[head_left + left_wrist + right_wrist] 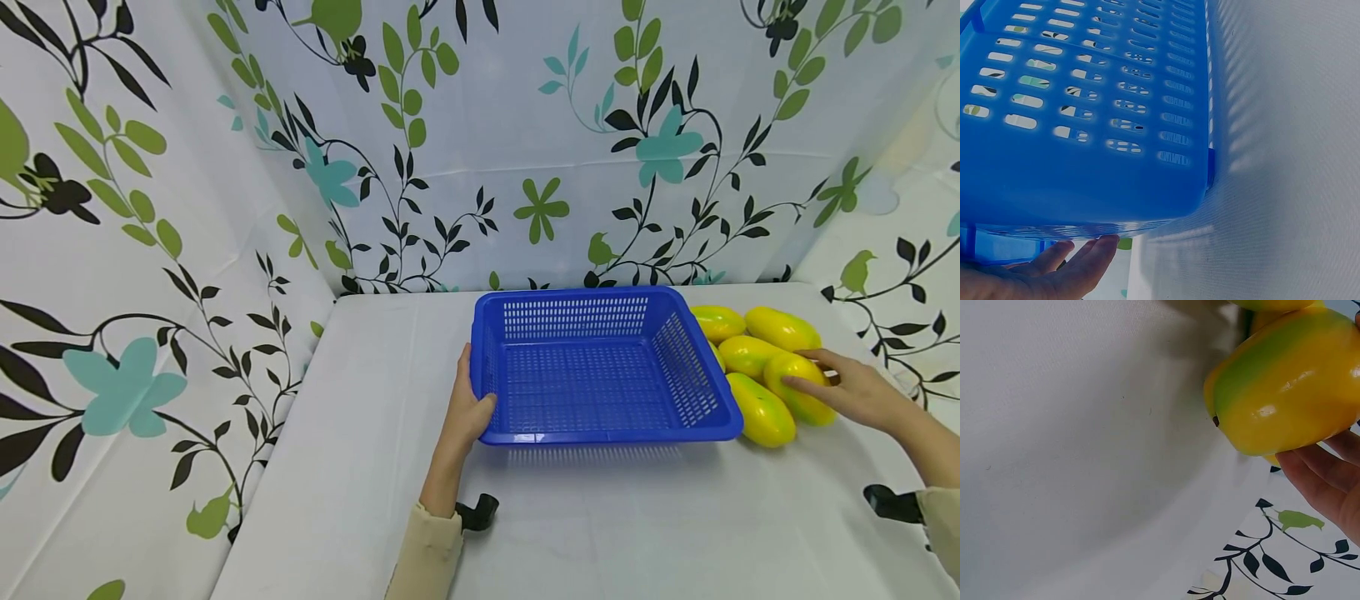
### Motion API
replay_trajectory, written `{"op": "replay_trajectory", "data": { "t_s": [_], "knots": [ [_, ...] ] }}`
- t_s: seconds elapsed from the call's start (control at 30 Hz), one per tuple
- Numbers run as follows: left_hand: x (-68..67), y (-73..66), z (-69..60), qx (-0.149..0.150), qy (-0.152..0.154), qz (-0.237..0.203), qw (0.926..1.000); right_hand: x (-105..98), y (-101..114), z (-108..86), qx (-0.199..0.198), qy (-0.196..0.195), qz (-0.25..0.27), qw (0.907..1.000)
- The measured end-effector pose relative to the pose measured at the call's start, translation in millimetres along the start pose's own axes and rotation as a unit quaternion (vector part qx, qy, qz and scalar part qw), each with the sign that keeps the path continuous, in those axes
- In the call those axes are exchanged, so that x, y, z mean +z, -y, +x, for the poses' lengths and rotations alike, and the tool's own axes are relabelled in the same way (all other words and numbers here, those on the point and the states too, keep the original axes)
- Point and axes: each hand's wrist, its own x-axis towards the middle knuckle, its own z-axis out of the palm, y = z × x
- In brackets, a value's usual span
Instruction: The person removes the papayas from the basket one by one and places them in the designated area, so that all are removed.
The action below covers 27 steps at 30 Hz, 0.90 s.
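Note:
A blue plastic basket [611, 437] with slotted walls stands on the white table, with nothing inside it. My left hand [467, 412] grips its left side, thumb over the rim and fingers along the outer wall. The left wrist view shows those fingertips [1100, 250] against the basket wall [1085, 181]. Right of the basket, my right hand [858, 387] holds a glossy yellow-green mango [795, 396] between thumb and fingers. That mango [1285, 387] fills the upper right of the right wrist view, where the thumb is out of sight.
Several more mangoes [757, 412] are heaped against the basket's right side, one partly hidden by its rim. The white tabletop [360, 467] extends to the left and front. A leaf-patterned cloth [465, 167] hangs behind and at both sides.

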Motion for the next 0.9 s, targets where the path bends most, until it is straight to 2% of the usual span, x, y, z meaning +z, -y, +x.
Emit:
{"op": "replay_trajectory", "data": {
  "t_s": [0.27, 0.9],
  "knots": [
    [-0.1, -0.3, -0.9, -0.002, 0.002, -0.002, 1.0, 5.3, -4.3, 0.7, -0.008, 0.018, 0.004, 0.9998],
    [-1.0, -4.5, -1.0, -0.019, 0.002, 0.011, 0.9998, 15.3, -8.6, 0.7, -0.035, 0.012, 0.002, 0.9993]
  ]
}}
